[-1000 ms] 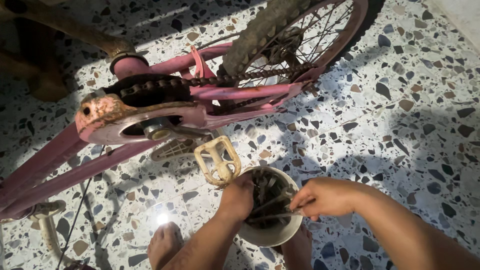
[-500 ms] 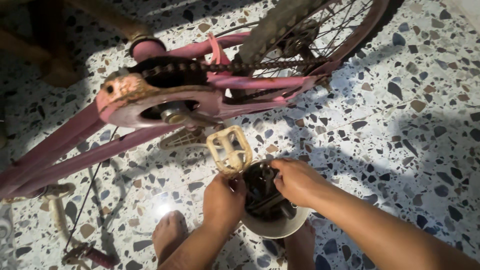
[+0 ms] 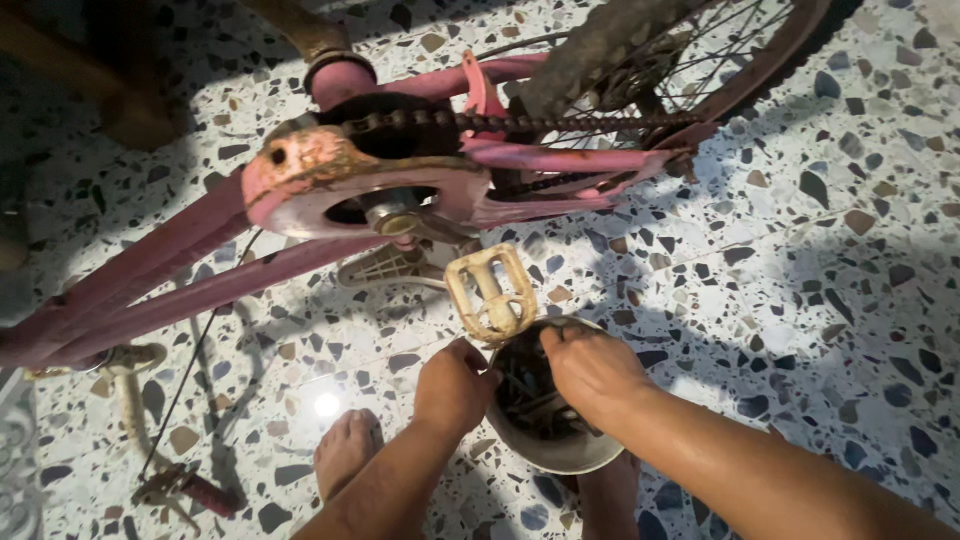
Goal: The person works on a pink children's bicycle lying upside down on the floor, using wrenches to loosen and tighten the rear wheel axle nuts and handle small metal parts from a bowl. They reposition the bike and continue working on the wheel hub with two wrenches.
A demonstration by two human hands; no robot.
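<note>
A pink bicycle frame (image 3: 200, 280) lies upside down above a speckled floor, with its rusty chain guard (image 3: 330, 180), chain (image 3: 500, 122) and rear wheel (image 3: 640, 50). A cream pedal (image 3: 490, 292) hangs just above a round grey bowl (image 3: 560, 452) filled with dark metal parts (image 3: 525, 385). My left hand (image 3: 455, 385) grips the bowl's left rim with curled fingers. My right hand (image 3: 595, 375) reaches into the bowl from the right, its fingers closed among the parts. Whether it holds one of them is hidden.
A second cream pedal (image 3: 395, 265) shows under the frame. My bare feet (image 3: 345, 450) stand beside the bowl. A handlebar with a dark red grip (image 3: 195, 492) and a cable lie at the lower left. A wooden piece (image 3: 120, 90) stands at the upper left.
The view has shifted closer to the bowl. My left hand has stayed on the bowl's rim, and my right hand has moved from the bowl's right side in over the parts.
</note>
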